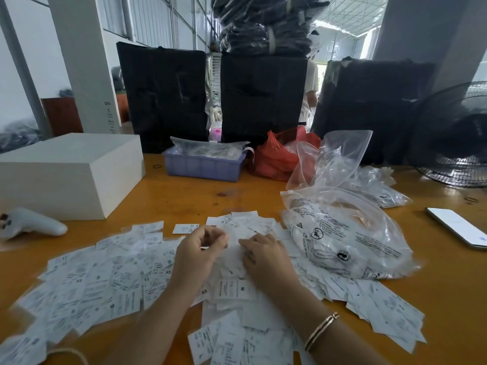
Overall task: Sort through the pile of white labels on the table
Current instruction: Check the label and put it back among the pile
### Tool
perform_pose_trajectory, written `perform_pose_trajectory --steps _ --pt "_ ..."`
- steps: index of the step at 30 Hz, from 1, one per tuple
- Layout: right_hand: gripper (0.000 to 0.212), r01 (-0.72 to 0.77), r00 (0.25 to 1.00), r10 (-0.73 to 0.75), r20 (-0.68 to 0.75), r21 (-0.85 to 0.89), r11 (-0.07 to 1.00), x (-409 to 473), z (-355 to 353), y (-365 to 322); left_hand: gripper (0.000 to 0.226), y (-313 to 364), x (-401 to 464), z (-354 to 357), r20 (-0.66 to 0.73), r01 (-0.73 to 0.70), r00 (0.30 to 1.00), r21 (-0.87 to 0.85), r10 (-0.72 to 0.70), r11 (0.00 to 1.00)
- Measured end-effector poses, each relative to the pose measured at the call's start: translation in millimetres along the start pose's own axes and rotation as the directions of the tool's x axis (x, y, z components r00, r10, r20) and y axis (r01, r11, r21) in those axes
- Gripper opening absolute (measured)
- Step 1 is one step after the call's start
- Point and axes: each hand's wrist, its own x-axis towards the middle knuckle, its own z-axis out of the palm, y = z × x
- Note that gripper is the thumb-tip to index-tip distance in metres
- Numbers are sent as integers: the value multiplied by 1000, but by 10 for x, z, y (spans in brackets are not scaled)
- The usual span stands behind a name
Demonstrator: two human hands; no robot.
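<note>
Both hands work mid-pile: the left hand [203,248] hovers with fingers curled, whether pinching a label is unclear, while the right hand [261,252] rests flat on the white labels [105,283]. Labels spread widest leftward across the orange surface [197,196], nearer the left hand.

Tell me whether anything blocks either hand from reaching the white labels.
Nothing visible does. Both the left hand and the right hand are already over the pile of white labels. The clear printed bag lies on the pile's right edge, beside the right hand, not between it and the labels.
</note>
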Motion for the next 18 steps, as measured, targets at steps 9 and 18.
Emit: perform_pose_trajectory --steps 9,18 --pt "26 -187 964 256 -73 500 845 -47 -141 38 2 31 -30 4 65 -4 998 -2 4 1000" --pt "44 -322 924 381 -10 516 794 -45 -129 69 10 32 -60 60 123 -31 992 -2 31 1000"
